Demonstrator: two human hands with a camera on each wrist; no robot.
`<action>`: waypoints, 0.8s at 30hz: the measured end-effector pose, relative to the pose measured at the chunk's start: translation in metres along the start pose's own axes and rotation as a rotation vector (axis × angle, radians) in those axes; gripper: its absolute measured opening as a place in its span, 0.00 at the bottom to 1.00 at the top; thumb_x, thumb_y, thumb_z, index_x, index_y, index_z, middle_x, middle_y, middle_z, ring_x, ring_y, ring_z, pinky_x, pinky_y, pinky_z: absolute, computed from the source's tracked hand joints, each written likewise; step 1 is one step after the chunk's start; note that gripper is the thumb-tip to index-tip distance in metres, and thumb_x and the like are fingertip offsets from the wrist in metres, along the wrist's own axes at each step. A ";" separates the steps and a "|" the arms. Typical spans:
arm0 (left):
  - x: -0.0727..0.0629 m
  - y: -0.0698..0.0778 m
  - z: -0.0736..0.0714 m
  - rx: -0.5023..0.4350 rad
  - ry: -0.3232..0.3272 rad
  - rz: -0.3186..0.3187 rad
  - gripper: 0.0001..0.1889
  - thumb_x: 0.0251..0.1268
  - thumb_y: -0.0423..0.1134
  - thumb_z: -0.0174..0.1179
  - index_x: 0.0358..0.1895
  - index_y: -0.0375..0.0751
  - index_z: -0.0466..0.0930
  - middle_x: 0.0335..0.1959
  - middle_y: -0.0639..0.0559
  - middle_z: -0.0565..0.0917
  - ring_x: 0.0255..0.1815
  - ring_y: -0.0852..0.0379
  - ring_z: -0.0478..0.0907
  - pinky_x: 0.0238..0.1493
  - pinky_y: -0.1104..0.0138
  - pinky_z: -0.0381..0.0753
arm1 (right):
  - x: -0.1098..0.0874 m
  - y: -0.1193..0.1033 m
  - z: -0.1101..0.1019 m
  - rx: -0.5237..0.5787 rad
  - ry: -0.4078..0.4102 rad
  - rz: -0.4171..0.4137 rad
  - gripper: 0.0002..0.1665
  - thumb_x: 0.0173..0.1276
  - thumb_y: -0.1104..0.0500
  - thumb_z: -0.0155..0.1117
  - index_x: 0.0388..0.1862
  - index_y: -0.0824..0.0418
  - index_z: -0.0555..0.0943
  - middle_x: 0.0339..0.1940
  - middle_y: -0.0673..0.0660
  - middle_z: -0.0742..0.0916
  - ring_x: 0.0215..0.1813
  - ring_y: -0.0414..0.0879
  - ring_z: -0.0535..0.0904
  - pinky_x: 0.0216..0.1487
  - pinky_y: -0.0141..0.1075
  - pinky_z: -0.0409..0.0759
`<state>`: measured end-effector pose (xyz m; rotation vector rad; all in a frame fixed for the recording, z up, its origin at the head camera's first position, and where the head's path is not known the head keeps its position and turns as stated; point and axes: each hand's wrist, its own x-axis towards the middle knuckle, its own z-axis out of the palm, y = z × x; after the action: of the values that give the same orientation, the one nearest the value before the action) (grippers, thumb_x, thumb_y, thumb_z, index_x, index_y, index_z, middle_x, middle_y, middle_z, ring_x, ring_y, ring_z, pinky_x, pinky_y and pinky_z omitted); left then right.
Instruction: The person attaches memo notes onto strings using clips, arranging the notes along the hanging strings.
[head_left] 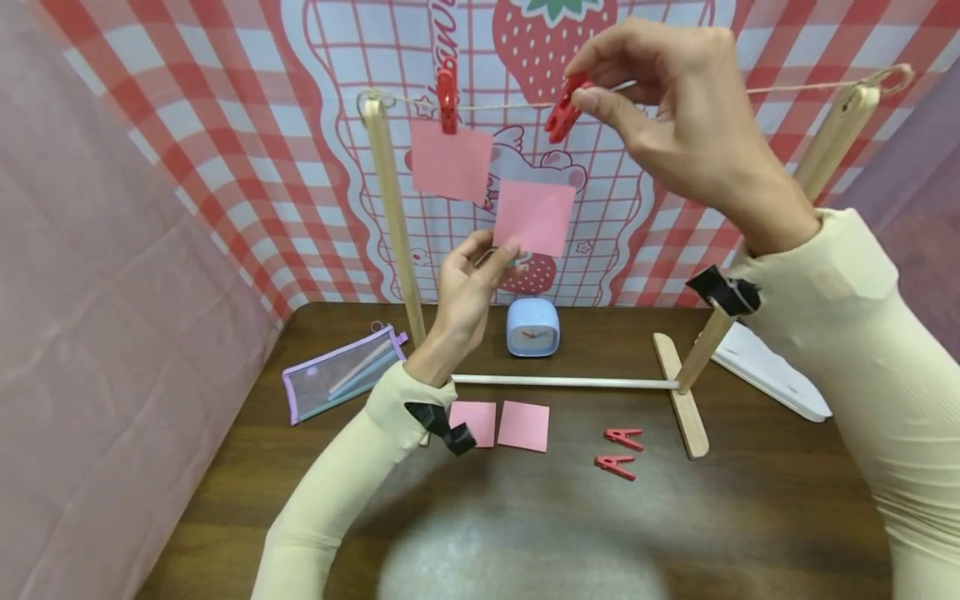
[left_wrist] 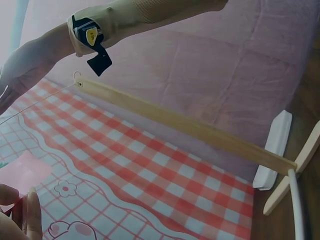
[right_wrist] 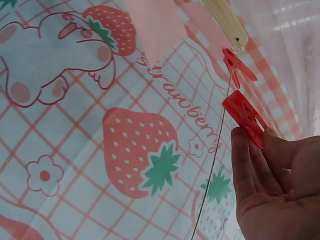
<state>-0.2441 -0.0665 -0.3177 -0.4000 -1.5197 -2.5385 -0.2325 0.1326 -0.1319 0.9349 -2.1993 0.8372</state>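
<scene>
Up at the string [head_left: 510,107], my right hand [head_left: 675,108] pinches a red clothespin [head_left: 564,112] between thumb and fingers. In the right wrist view that clothespin [right_wrist: 246,116] lies beside the string. Lower down, my left hand [head_left: 468,287] holds a pink square note [head_left: 534,218] by its bottom edge, below the string and apart from it. To its left, another pink note [head_left: 452,162] hangs from the string under a red clothespin [head_left: 447,100]. Two more pink notes [head_left: 523,426] and two red clothespins [head_left: 623,438] lie on the table.
Wooden posts [head_left: 395,208] hold the string at both ends, joined low by a white rod [head_left: 562,382]. A blue clock [head_left: 533,327] stands behind the rod. A mesh pencil pouch [head_left: 341,375] lies left, a white case [head_left: 772,371] right. A checked cloth [head_left: 225,125] hangs behind.
</scene>
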 end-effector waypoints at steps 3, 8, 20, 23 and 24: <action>0.002 0.002 0.001 -0.006 -0.003 0.011 0.07 0.72 0.25 0.61 0.45 0.41 0.81 0.37 0.52 0.86 0.36 0.60 0.87 0.47 0.70 0.90 | 0.007 0.000 0.001 0.026 0.043 -0.001 0.13 0.77 0.59 0.64 0.53 0.64 0.87 0.45 0.46 0.90 0.45 0.31 0.84 0.53 0.20 0.84; 0.004 0.003 0.002 -0.032 -0.006 0.021 0.08 0.72 0.24 0.60 0.48 0.38 0.81 0.39 0.53 0.85 0.38 0.60 0.87 0.48 0.69 0.91 | 0.018 0.001 0.000 0.017 0.085 0.024 0.14 0.78 0.56 0.63 0.54 0.62 0.87 0.44 0.40 0.88 0.44 0.32 0.83 0.52 0.22 0.82; 0.010 0.004 0.009 -0.056 0.015 0.028 0.12 0.71 0.24 0.61 0.55 0.28 0.78 0.40 0.50 0.84 0.38 0.59 0.86 0.45 0.70 0.91 | 0.030 -0.001 0.010 -0.059 0.048 0.065 0.15 0.79 0.54 0.62 0.54 0.59 0.88 0.48 0.52 0.90 0.42 0.27 0.79 0.50 0.20 0.80; 0.011 0.005 0.011 -0.071 0.018 0.029 0.11 0.71 0.23 0.60 0.54 0.31 0.78 0.39 0.51 0.83 0.38 0.59 0.85 0.44 0.70 0.90 | 0.030 -0.002 0.014 -0.055 0.028 0.046 0.14 0.78 0.55 0.63 0.53 0.61 0.88 0.45 0.52 0.89 0.41 0.28 0.79 0.48 0.20 0.79; 0.011 0.005 0.011 -0.079 0.019 0.028 0.11 0.71 0.23 0.60 0.53 0.31 0.78 0.39 0.51 0.83 0.38 0.59 0.85 0.44 0.70 0.90 | 0.029 -0.002 0.016 -0.055 0.015 0.043 0.14 0.78 0.55 0.63 0.53 0.61 0.88 0.45 0.52 0.89 0.41 0.28 0.79 0.48 0.20 0.78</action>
<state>-0.2519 -0.0591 -0.3046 -0.4029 -1.4008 -2.5791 -0.2521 0.1083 -0.1203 0.8547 -2.2256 0.7965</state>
